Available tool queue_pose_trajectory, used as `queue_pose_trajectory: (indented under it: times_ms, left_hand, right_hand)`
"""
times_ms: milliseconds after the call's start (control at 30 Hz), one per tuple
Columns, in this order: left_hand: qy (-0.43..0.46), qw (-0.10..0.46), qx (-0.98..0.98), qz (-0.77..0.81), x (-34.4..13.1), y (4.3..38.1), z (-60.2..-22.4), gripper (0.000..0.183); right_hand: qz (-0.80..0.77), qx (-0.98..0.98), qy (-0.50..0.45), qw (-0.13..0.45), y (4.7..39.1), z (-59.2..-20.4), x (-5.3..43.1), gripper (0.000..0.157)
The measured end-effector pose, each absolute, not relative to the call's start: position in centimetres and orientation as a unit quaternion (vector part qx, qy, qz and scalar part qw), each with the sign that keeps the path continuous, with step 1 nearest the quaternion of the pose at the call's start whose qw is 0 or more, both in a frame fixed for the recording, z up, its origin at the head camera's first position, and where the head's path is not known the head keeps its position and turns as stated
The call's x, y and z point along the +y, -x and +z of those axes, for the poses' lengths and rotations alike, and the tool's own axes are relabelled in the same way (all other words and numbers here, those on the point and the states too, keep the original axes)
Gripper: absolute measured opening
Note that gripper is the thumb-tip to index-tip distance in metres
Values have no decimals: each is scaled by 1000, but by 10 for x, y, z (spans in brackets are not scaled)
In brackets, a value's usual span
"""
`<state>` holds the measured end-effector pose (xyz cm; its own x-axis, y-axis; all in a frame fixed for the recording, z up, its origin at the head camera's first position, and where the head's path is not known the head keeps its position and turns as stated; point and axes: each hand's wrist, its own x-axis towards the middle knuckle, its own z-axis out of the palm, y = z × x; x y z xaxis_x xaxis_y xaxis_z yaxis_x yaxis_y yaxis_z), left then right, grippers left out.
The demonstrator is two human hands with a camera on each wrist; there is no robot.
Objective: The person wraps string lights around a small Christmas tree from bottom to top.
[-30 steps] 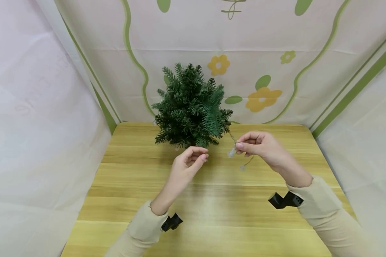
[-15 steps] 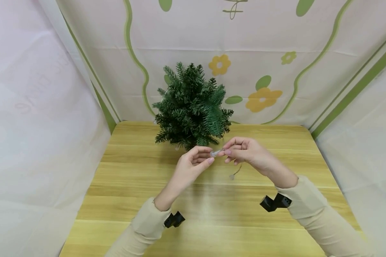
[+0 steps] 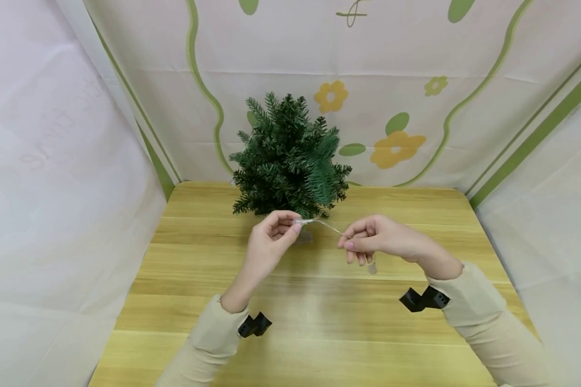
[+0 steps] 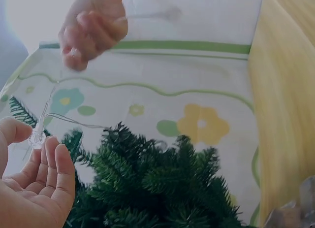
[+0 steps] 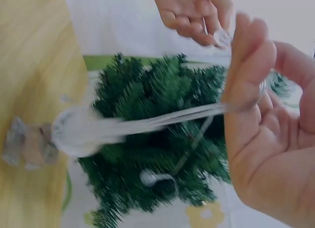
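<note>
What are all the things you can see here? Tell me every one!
Little tree: one, dark green, at the back of the table, in front of the cloth.
String of lights: one, thin wire with small clear bulbs, stretched between both hands; one bulb hangs below the right hand.
Table: one, light yellow wood, under everything.
Cloth backdrop: one, pale with green lines and yellow flowers, behind the tree.
Wrist cameras: two, black, one at each wrist.
Sleeves: two, beige.
Left hand: one, pinches a bulb.
Right hand: one, pinches the wire.
</note>
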<state>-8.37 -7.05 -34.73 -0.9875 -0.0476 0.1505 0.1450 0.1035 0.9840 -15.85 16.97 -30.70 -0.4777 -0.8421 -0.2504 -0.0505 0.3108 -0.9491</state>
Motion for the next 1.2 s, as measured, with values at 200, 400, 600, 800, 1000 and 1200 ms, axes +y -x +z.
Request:
queue_pose_trajectory:
  times_ms: [200, 400, 600, 800, 1000, 1200]
  left_hand:
    - [-22, 128, -740, -660, -63, 83, -340, 21]
    - [-25, 127, -743, -657, -74, 81, -335, 23]
    - [-2, 131, -737, -663, -83, 77, -333, 23]
    - [-6, 133, -727, -673, -87, 76, -335, 22]
    - [-34, 121, -694, -709, -87, 77, -339, 26]
    - [-26, 138, -698, -702, -87, 75, -346, 33]
  right_hand:
    - [-433, 703, 389, 409, 187, -285, 202, 21]
    - [-387, 705, 447, 393, 194, -258, 213, 16]
    - [-338, 713, 506, 349, 196, -228, 211, 14]
    - [-259, 723, 578, 276, 199, -197, 196, 26]
    - [-201, 712, 636, 220, 198, -170, 171, 31]
    - [-262, 749, 575, 200, 200, -162, 145, 7]
